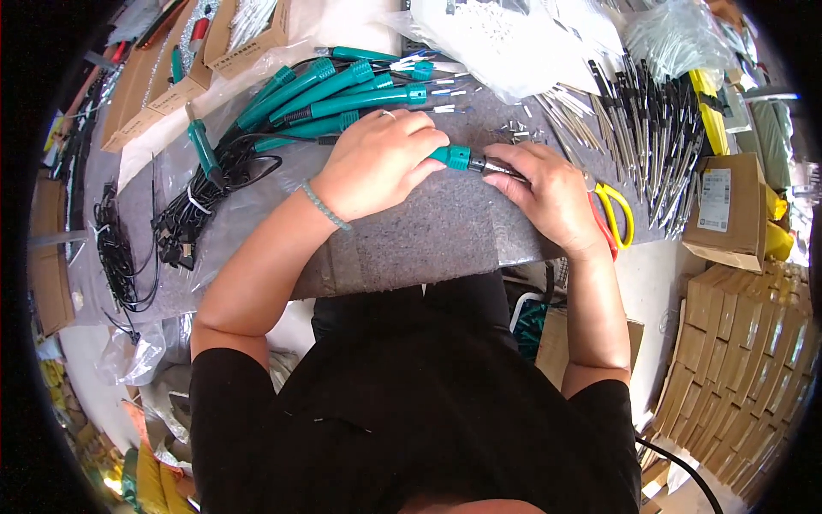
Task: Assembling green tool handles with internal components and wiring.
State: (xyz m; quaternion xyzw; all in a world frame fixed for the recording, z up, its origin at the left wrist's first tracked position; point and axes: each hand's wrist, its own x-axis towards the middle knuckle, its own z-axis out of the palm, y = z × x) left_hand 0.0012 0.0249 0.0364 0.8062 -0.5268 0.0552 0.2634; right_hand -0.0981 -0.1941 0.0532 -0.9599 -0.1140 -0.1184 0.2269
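My left hand is closed around a green soldering-iron handle, held level above the table mat. Thumb and fingers of my right hand pinch a dark, shiny piece at the handle's right end; its exact kind is partly hidden by the fingers. A pile of similar green handles lies just beyond my left hand, with white and blue wire ends poking out at the right. Beside my right wrist lies a tool with yellow and red grips, its front end partly covered by the hand.
Bundled black cords lie on the left. Many thin metal rods spread over the right side, near small metal bits. A plastic bag of white pieces is at the back. Cardboard boxes stand at the right.
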